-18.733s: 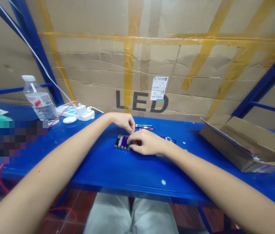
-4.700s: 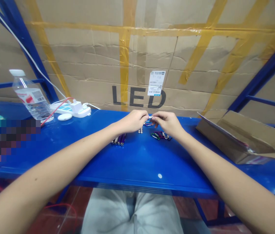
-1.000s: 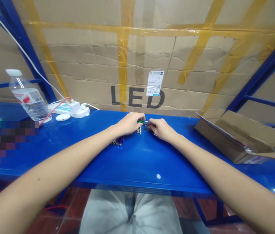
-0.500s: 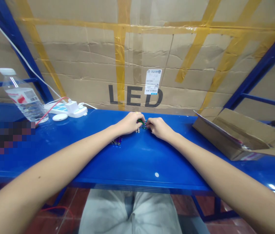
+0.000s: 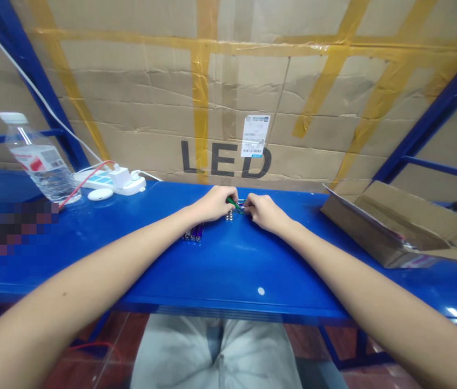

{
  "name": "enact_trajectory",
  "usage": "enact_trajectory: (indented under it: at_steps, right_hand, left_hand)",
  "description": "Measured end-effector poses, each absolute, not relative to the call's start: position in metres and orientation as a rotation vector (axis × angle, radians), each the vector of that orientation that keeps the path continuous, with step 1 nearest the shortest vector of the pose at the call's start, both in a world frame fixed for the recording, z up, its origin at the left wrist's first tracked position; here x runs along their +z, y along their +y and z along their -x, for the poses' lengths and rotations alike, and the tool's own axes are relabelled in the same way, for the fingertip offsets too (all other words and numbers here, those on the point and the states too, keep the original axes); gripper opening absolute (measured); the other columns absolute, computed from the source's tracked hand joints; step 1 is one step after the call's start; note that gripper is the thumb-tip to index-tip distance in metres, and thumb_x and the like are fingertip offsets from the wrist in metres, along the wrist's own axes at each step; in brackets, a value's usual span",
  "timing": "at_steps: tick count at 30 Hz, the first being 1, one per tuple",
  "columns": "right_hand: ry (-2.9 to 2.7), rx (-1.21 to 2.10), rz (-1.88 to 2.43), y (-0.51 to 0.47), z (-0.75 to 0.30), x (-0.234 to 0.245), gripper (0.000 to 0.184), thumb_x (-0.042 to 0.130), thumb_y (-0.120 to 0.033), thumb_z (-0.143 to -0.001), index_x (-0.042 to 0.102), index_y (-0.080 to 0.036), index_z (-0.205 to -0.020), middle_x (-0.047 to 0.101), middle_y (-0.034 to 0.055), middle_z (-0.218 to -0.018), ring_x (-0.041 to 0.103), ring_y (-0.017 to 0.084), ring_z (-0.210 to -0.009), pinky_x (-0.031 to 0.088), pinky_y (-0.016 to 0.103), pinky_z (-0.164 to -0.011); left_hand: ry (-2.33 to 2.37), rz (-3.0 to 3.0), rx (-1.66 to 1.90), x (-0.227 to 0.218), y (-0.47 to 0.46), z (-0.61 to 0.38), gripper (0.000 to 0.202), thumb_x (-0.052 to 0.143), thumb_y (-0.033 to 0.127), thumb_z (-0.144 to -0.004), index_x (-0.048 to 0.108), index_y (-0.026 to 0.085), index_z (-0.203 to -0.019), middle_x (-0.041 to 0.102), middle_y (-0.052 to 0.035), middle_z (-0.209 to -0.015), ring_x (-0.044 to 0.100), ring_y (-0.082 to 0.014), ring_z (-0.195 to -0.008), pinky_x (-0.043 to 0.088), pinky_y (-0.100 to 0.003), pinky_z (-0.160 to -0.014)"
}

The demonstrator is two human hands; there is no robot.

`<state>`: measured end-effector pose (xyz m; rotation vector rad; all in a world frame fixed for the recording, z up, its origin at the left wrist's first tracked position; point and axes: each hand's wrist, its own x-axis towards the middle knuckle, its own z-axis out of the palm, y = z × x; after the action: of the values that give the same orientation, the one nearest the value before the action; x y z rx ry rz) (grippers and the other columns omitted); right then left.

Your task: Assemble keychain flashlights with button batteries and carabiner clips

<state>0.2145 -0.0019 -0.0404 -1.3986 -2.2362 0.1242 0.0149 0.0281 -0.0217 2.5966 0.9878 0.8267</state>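
At mid-frame, the left hand is pinching a green thing. The right hand is sitting beside it, its grip hard to tell. They seem to be working on it, next needing care.

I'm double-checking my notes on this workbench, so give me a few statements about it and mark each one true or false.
1. The left hand holds a green item. True.
2. The hands are at opposite ends of the table. False: the right hand is close to the left one, near the table's far edge.
3. The water bottle has no cap. False: the bottle has a white cap on.
4. An open cardboard box sits on the right side. True.
5. The power strip is inside that box. False: the power strip lies on the table, near the bottle.
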Motion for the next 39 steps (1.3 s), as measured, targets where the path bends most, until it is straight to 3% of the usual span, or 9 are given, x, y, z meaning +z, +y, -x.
enact_trajectory:
  at_steps: [8,12,16,21,24,28,33,39]
  right_hand:
    - [-1.956,0.385,1.29,-0.003,-0.225,-0.028,0.007,0.053,-0.013,-0.084,0.054,-0.019,-0.087,0.069,0.0039,-0.074,0.063,0.017,-0.069,0.046,0.029,-0.067]
    - [-1.902,0.729,1.134,-0.01,-0.223,-0.02,0.02,0.061,-0.022,-0.082,0.059,-0.018,-0.101,0.072,0.0051,-0.08,0.067,0.02,-0.075,0.051,0.033,-0.072]
    - [-1.859,0.961,0.904,-0.017,-0.216,-0.014,0.02,0.061,-0.034,-0.085,0.066,-0.016,-0.088,0.073,0.008,-0.087,0.067,0.022,-0.089,0.049,0.037,-0.088]
    - [-1.605,1.28,0.824,-0.02,-0.209,-0.016,0.02,0.065,-0.033,-0.078,0.059,-0.016,-0.071,0.058,0.0012,-0.061,0.057,0.015,-0.061,0.049,0.033,-0.068]
    - [-1.516,1.251,0.855,-0.021,-0.205,-0.016,0.016,0.066,-0.027,-0.074,0.055,-0.018,-0.066,0.04,-0.0062,-0.052,0.042,0.009,-0.049,0.045,0.029,-0.056]
    - [-1.523,1.147,0.94,-0.025,-0.201,-0.015,0.018,0.062,-0.027,-0.074,0.049,-0.021,-0.063,0.03,-0.0083,-0.048,0.029,0.008,-0.043,0.038,0.025,-0.043]
    - [-1.579,1.101,0.951,-0.029,-0.199,-0.014,0.015,0.061,-0.028,-0.075,0.051,-0.021,-0.066,0.034,-0.0074,-0.047,0.034,0.008,-0.041,0.041,0.025,-0.041]
    - [-1.57,1.029,0.989,-0.025,-0.201,-0.015,0.015,0.058,-0.028,-0.077,0.05,-0.021,-0.067,0.037,-0.0074,-0.045,0.037,0.008,-0.035,0.035,0.023,-0.035]
  left_hand:
    - [0.924,-2.299,1.111,-0.004,0.029,-0.006,0.013,0.063,0.013,-0.077,0.066,0.017,-0.09,0.07,-0.0037,-0.089,0.062,-0.0161,-0.081,0.049,-0.032,-0.076]
    - [0.738,-2.23,1.182,0.004,0.022,-0.007,0.013,0.064,0.015,-0.077,0.066,0.016,-0.089,0.071,-0.0053,-0.093,0.063,-0.0163,-0.084,0.051,-0.034,-0.081]
    - [0.619,-2.241,1.137,0.007,0.008,-0.013,0.008,0.063,0.014,-0.076,0.066,0.017,-0.083,0.072,-0.0049,-0.091,0.065,-0.0173,-0.09,0.052,-0.035,-0.087]
    - [0.577,-2.355,1.118,0.006,0.002,-0.019,0.005,0.063,0.016,-0.077,0.067,0.018,-0.079,0.073,-0.0049,-0.096,0.066,-0.0187,-0.096,0.049,-0.038,-0.093]
    - [0.572,-2.212,1.106,0.008,0.006,-0.019,0.024,0.067,0.028,-0.078,0.069,0.018,-0.1,0.071,-0.0084,-0.113,0.063,-0.0231,-0.11,0.047,-0.04,-0.097]
    - [0.544,-1.818,1.065,0.013,0.014,-0.013,0.052,0.045,0.054,-0.092,0.06,0.017,-0.125,0.064,-0.0137,-0.132,0.056,-0.0296,-0.126,0.047,-0.046,-0.099]
    - [0.57,-1.755,0.977,0.01,0.024,-0.003,0.077,0.036,0.074,-0.087,0.052,0.018,-0.137,0.061,-0.015,-0.136,0.056,-0.0337,-0.127,0.049,-0.047,-0.098]
    - [0.614,-1.788,0.981,0.008,0.028,-0.003,0.081,0.035,0.078,-0.084,0.051,0.02,-0.139,0.063,-0.0151,-0.133,0.056,-0.0337,-0.126,0.048,-0.047,-0.097]
